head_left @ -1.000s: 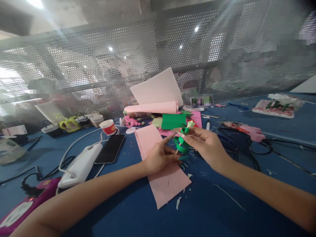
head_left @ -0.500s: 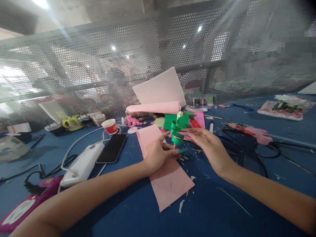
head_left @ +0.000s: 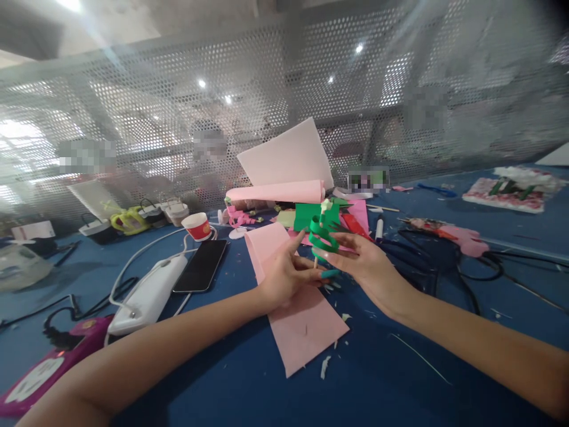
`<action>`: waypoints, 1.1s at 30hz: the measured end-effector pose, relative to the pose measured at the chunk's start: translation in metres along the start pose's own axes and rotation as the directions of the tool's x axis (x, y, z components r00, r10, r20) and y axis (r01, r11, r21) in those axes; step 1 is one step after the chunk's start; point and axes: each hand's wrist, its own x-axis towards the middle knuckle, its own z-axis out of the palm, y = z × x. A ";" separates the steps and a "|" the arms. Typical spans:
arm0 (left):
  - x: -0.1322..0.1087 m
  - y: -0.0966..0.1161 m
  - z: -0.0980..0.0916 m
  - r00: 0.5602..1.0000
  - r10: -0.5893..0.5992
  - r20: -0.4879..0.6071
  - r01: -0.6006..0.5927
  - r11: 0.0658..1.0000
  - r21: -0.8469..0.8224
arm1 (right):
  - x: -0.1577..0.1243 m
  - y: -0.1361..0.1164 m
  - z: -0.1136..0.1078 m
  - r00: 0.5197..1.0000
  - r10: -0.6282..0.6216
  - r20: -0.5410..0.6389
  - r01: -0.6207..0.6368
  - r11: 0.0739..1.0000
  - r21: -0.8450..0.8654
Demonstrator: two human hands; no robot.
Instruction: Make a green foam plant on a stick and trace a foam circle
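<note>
Where my green curl is: while my left hand [head_left: 284, 280] pinches the stick below, the green curl [head_left: 315, 227] winds loosely around the thin stick [head_left: 316, 262], up past my left fingers and just left of my right hand [head_left: 370, 261].
Left hand: closed up narrow on the lower part of the stick, thumb and fingers together, with the index pointing up right beside the curl's left edge.
Right hand: half-curled around the curl's right side, thumb crossing in front of the lowest loop, fingers up by the middle ones. Can't tell if it's actually squeezing or just lightly there, tbh.
Stick: pretty much upright, with a little pale bud [head_left: 326, 205] on top, poking out above the loops.
Pink sheet: the long pink sheet [head_left: 307, 335] runs slantwise under my left hand; can't tell if my hand is touching it.
Behind the curl: a flat green piece [head_left: 304, 214], and farther back a pink roll [head_left: 275, 191].
Phone corner: black phone [head_left: 202, 265] off to my left, white power strip [head_left: 149, 295] next to it, red and white cup [head_left: 196, 227] just beyond.
Scraps: pale bits [head_left: 325, 367] scattered on the blue table [head_left: 249, 385], yeah, kinda messy.
</note>
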 end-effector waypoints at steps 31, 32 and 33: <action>-0.001 0.000 0.002 0.999 -0.014 0.051 0.011 0.998 0.060 | -0.001 -0.010 0.005 0.998 0.023 -0.065 -0.019 0.998 0.064; -0.002 0.000 0.002 0.999 -0.017 0.050 0.014 0.999 0.050 | -0.001 -0.010 0.004 0.996 0.024 -0.086 -0.019 0.998 0.057; -0.002 0.001 0.002 0.999 -0.019 0.050 0.017 0.999 0.046 | -0.001 -0.010 0.004 0.994 0.023 -0.103 -0.018 0.999 0.046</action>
